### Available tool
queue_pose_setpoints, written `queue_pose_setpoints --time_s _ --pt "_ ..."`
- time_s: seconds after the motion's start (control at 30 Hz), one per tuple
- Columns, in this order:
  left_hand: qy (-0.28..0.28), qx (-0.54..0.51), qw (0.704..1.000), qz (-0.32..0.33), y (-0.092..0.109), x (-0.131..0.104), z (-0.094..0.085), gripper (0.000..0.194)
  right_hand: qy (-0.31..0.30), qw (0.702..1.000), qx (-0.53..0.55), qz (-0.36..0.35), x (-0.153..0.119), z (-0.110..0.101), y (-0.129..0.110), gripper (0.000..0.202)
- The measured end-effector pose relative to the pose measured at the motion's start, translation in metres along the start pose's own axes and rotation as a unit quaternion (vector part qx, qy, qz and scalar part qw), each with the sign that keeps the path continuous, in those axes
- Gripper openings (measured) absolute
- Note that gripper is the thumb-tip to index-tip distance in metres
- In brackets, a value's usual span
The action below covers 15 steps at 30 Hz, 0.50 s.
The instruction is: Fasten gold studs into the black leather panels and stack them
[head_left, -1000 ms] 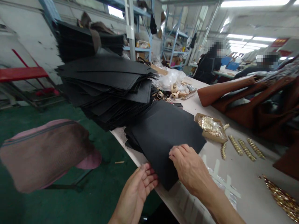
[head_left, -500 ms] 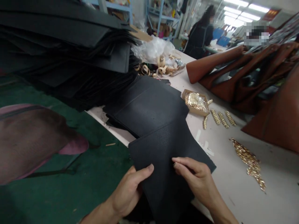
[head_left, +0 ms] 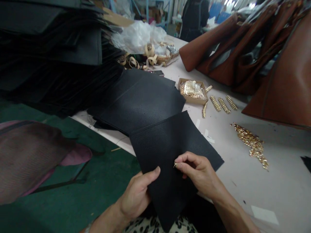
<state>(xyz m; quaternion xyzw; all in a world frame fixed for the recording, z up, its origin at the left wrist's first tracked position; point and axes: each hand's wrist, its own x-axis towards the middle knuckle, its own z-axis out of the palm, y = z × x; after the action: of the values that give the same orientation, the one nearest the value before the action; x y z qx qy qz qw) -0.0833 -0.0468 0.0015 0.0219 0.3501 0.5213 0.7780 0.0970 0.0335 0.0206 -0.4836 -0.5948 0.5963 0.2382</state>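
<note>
My left hand grips the near left edge of a black leather panel, thumb on top. The panel hangs over the table's near edge toward my lap. My right hand rests on the panel's middle and pinches a small gold metal piece between thumb and forefinger against the leather. More black panels lie flat just beyond it.
A tall stack of black panels fills the left. A cardboard box of gold fittings, short gold chains and a loose gold heap lie on the white table. Brown leather bags stand at right. A stool sits on the green floor.
I have pulled one black panel off the flat pile toward me. My left hand took its edge and my right hand now pinches a gold piece on it. The view tipped down.
</note>
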Motion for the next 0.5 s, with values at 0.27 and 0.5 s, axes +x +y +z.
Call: queue_pose_setpoints --time_s 0.27,0.5 --pt "0.002 0.026 1.0 -0.011 0.002 -0.001 0.002 0.033 0.017 0.999 -0.031 -0.035 0.002 0.003 0.002 0.011" --pt "0.091 0.149 0.984 0.046 -0.011 0.0 -0.012 0.05 0.087 0.995 -0.009 -0.044 0.004 0.005 -0.016 0.021"
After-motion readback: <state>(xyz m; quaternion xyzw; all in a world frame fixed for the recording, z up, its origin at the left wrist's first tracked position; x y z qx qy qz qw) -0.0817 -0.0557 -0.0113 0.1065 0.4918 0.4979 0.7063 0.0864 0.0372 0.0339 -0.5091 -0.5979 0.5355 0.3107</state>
